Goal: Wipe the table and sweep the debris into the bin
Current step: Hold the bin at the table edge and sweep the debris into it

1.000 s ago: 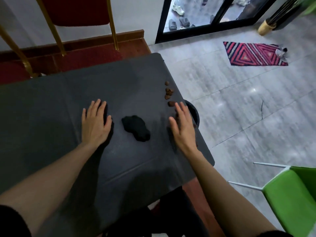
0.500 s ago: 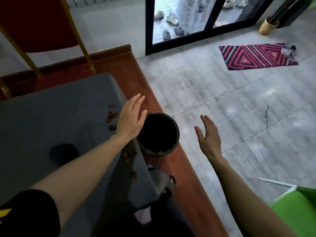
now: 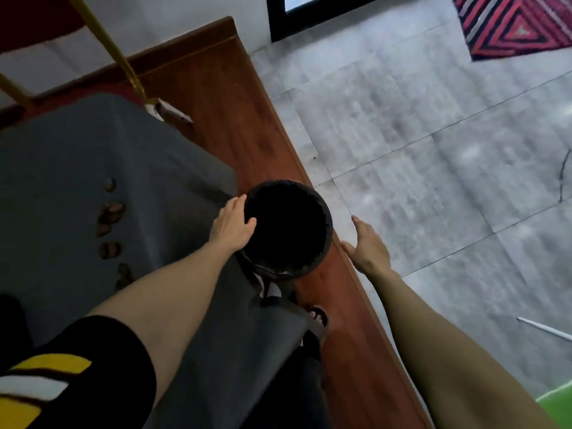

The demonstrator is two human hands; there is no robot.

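Note:
A round black bin (image 3: 327, 240) stands on the floor by the table's right edge, its mouth open upward. My left hand (image 3: 231, 225) is on the bin's left rim, thumb hooked over the inside and fingers on the outside. My right hand (image 3: 367, 244) hovers just right of the bin, fingers apart, holding nothing and not touching it. Several brown bits of debris (image 3: 109, 213) lie in a loose line on the dark grey table (image 3: 77, 150), left of my left forearm. I cannot make out a wiping cloth.
The bin stands on a reddish wooden strip (image 3: 223, 103) with grey tile floor (image 3: 433, 181) to its right. A gold-legged chair (image 3: 123, 60) stands behind the table. A striped rug (image 3: 520, 23) lies far right, a green seat (image 3: 557, 404) at the bottom right, and my sandalled foot (image 3: 318, 318) below the bin.
Both hands left the tabletop and my view swung right and down over the bin. My left hand reached the bin's rim; my right hand came close beside it.

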